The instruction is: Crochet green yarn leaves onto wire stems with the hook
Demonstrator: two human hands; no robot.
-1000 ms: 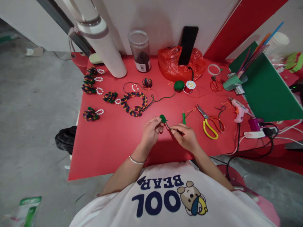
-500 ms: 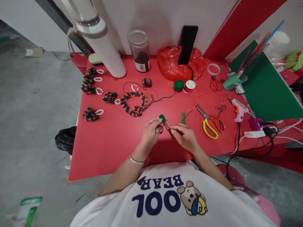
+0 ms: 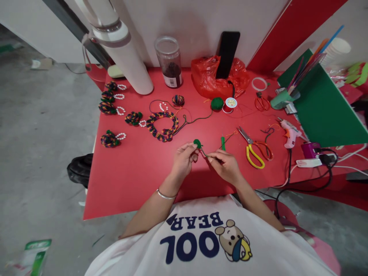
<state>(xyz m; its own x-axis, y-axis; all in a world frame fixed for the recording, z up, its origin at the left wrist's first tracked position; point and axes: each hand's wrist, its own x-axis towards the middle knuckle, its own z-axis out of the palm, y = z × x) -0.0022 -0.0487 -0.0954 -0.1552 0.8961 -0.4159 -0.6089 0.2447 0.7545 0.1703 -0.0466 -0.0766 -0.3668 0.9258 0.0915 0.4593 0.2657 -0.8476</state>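
Observation:
My left hand (image 3: pixel 184 158) pinches a small green crocheted piece (image 3: pixel 197 143) between thumb and fingertips, above the near part of the red table. From that piece a dark green yarn tail (image 3: pixel 204 152) runs to my right hand (image 3: pixel 224 165), whose thumb and fingers are closed on it. Just beyond my right hand lies a green-handled crochet hook (image 3: pixel 223 143). Farther left is a multicoloured crocheted strip (image 3: pixel 162 126) curled into a ring. A green yarn ball (image 3: pixel 217 104) rests behind, its strand trailing left toward the strip.
Yellow-and-red-handled scissors (image 3: pixel 254 149) and a pink glue gun (image 3: pixel 291 132) lie to the right, near a white power strip (image 3: pixel 313 163) with cables. Several crocheted flowers with bead loops (image 3: pixel 109 138) sit left. A white bottle (image 3: pixel 129 57), a jar (image 3: pixel 169 63) and a phone (image 3: pixel 228 53) stand behind.

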